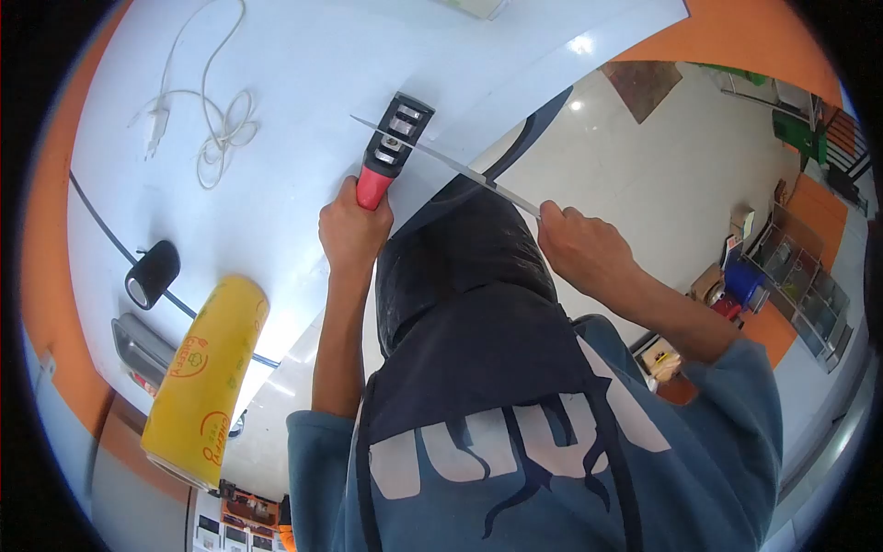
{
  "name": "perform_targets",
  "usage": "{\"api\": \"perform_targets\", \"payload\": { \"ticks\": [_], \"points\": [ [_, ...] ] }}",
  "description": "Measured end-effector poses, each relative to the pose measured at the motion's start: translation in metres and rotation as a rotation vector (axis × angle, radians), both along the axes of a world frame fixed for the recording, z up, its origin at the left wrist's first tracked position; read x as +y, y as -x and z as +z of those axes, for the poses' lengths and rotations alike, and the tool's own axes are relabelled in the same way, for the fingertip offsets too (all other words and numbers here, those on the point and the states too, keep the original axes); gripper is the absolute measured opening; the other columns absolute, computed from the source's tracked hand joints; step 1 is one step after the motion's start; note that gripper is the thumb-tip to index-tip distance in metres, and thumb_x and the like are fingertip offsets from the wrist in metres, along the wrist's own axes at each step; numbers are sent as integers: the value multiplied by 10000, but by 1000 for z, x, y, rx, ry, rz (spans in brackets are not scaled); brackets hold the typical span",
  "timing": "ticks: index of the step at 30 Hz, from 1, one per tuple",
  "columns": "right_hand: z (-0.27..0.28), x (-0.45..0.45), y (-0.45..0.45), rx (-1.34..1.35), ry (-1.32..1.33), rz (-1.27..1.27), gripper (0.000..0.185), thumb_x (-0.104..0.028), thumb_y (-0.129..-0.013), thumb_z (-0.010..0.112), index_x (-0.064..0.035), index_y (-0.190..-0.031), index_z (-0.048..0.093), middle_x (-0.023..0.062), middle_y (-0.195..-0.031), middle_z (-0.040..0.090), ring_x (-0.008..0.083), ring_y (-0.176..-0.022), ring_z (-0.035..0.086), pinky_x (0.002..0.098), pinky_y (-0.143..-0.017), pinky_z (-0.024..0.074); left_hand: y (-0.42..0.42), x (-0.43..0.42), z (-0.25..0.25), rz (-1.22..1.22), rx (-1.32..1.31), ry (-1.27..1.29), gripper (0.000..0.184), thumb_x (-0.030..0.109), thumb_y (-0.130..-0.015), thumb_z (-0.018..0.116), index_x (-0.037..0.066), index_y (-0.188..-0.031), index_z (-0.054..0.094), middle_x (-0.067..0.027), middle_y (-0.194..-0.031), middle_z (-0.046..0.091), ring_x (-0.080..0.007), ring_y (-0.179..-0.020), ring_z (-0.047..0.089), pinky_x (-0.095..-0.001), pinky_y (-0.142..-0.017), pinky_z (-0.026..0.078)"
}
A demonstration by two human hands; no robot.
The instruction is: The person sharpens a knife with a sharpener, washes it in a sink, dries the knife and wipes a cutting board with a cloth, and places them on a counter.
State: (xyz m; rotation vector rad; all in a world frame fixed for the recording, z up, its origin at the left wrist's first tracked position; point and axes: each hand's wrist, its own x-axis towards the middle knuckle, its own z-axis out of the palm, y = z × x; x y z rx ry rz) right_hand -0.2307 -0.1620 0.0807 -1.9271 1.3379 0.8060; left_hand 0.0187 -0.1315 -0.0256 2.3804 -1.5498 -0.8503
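Observation:
A knife sharpener (pixel 397 138), black with silver slots and a red handle, is on the white table near its front edge. My left hand (pixel 355 225) is closed round the red handle. A knife with a long, thin blade (pixel 464 172) lies across the sharpener's slots, its tip pointing to the upper left. My right hand (pixel 584 247) is closed at the near end of the knife, off the table's edge; the fingers hide its handle.
A white cable with a plug (pixel 158 124) lies at the upper left. A black cylinder (pixel 153 274), a grey metal tray (pixel 138 345) and a large yellow roll (pixel 207 382) are at the left. Shelves with items (pixel 805 267) stand beyond the floor at the right.

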Motion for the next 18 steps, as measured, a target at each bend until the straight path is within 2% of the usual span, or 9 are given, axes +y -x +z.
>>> {"api": "perform_targets", "payload": {
  "ticks": [1, 3, 5, 7, 10, 12, 14, 16, 18],
  "points": [
    [2, 0, 3, 52, -49, 10, 112, -126, -928, 446, -40, -987, 487, 218, -823, 651, 379, -740, 676, 473, -609, 554, 0, -1, 1, -2, 3, -7, 188, 202, -776, 641, 25, -818, 594, -223, -694, 633, -431, -697, 634, -463, -631, 504],
    [-18, -7, -14, -201, 115, -51, 115, -119, -917, 466, -34, -989, 492, 204, -810, 654, 354, -736, 680, 462, -605, 553, 1, -2, -1, -23, 14, 12, 184, 184, -777, 646, 15, -833, 597, -231, -699, 632, -430, -708, 639, -450, -632, 507],
    [-48, -25, -48, -448, 359, 36, 116, -150, -906, 509, -41, -922, 472, 138, -736, 614, 300, -658, 665, 389, -538, 545, -1, 1, -3, -43, 20, 53, 180, 177, -781, 656, 14, -827, 595, -232, -695, 630, -429, -707, 639, -446, -632, 505],
    [-69, -37, -82, -609, 562, 96, 105, -124, -879, 526, -41, -925, 482, 129, -747, 616, 274, -646, 661, 373, -534, 546, -1, 2, -2, -38, 30, 43, 176, 174, -785, 652, 12, -823, 596, -233, -698, 630, -430, -701, 638, -448, -634, 503],
    [-62, -35, -81, -517, 468, 38, 114, -113, -866, 543, -37, -935, 493, 130, -768, 617, 257, -655, 665, 356, -525, 545, 4, 1, -1, -29, 7, 45, 170, 168, -787, 643, 8, -818, 596, -233, -704, 631, -428, -687, 636, -444, -635, 502],
    [-55, -13, -44, -456, 368, -22, 114, -118, -871, 546, -27, -921, 498, 126, -756, 616, 254, -635, 665, 361, -516, 545, 4, 0, -1, -19, -2, 37, 167, 166, -787, 638, 7, -816, 597, -231, -708, 632, -426, -681, 636, -441, -637, 502],
    [-29, 5, -2, -224, 243, 40, 130, -158, -914, 509, -32, -927, 486, 138, -759, 619, 297, -634, 667, 405, -527, 548, 3, 0, 0, -3, 15, 7, 166, 166, -789, 635, 6, -814, 598, -229, -710, 633, -426, -678, 636, -439, -639, 502],
    [11, 0, 21, 14, -57, 57, 124, -138, -953, 441, -32, -1000, 481, 201, -795, 655, 363, -730, 687, 400, -575, 568, 4, -1, -2, -8, 14, 86, 139, 145, -771, 634, 18, -776, 578, -213, -657, 615, -420, -627, 618, -435, -595, 496],
    [9, -6, 17, -31, -27, 55, 121, -137, -954, 441, -33, -1000, 482, 194, -808, 658, 356, -744, 688, 406, -595, 568, 4, 1, -1, -11, 25, 85, 137, 142, -771, 633, 17, -779, 580, -214, -658, 616, -421, -630, 619, -436, -599, 496]
  ]
}}
